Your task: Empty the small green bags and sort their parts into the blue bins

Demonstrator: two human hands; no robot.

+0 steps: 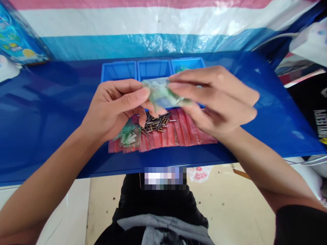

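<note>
Clear, green-tinted packet [160,94]; centre of frame; pinched at left by left hand [112,103], at right by right hand [216,97]. Step in hand judged to be packet handling; for next move, steady two-sided grip seemingly required.

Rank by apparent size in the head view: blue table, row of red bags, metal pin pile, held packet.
Blue table
Row of red bags
Held packet and metal pin pile: unsure; the packet is nearer the camera.
</note>
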